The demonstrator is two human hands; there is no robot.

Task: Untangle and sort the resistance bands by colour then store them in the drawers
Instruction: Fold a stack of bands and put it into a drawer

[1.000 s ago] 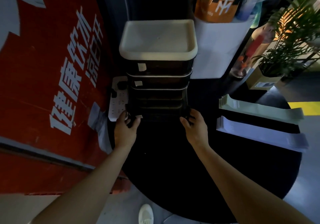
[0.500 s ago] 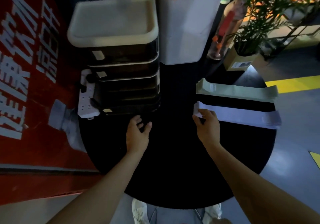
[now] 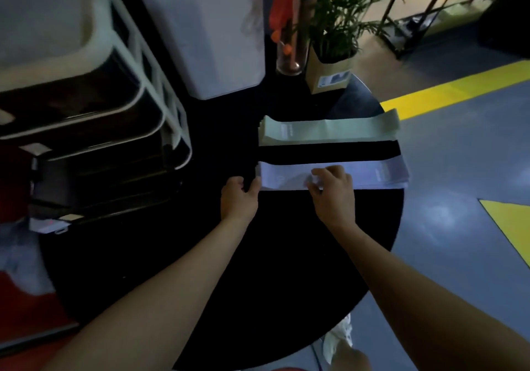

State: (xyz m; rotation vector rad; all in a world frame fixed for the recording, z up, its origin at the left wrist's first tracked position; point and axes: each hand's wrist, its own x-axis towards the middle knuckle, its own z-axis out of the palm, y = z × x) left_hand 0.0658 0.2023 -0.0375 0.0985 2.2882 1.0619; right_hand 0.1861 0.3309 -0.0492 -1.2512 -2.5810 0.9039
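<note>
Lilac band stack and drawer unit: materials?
Lilac band stack: thin flat strips, matte, likely latex or elastic fabric; the layered edges show.
Drawer unit: likely plastic, with glossy dark translucent fronts and a pale frame; blur leaves it uncertain.

Lilac bands [image 3: 370,174]: flat stack nearest me, beside the drawers [image 3: 94,152], my hands on its left half.
Black bands [image 3: 327,152]: flat, just behind.
Green bands [image 3: 329,130]: flat stack, farthest.
</note>
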